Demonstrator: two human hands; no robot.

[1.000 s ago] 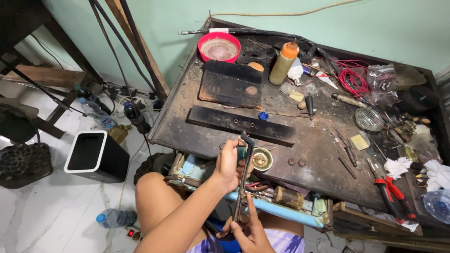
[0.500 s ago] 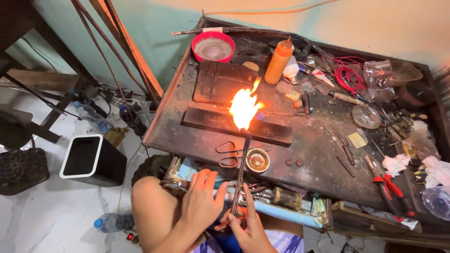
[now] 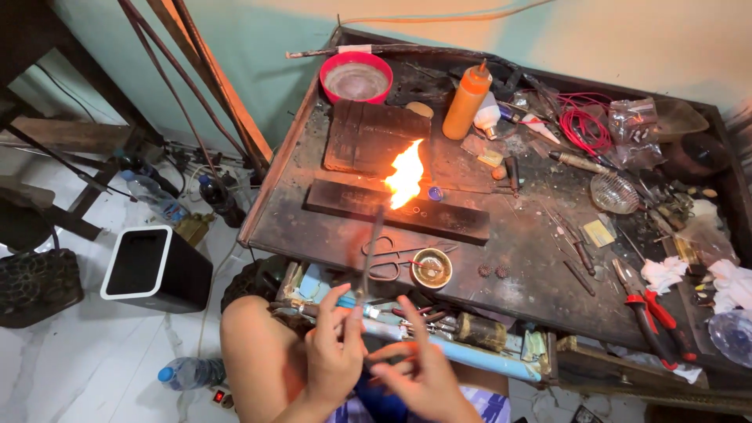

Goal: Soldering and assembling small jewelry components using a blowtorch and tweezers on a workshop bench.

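Torch held low, flame over the block

Left hand (image 3: pixel 335 345) fingers pinch the torch (image 3: pixel 370 254) base; its stem runs toward 12 o'clock, flame (image 3: pixel 406 174) above the dark block (image 3: pixel 439 218). Right hand (image 3: pixel 419 372), blurred at 3 o'clock, fingers spread, grip unclear.

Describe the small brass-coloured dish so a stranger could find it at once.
On the dark workbench, look to the near edge, just ahead of the left hand. The dish sits right of the scissors; it alone is round, shallow and golden.
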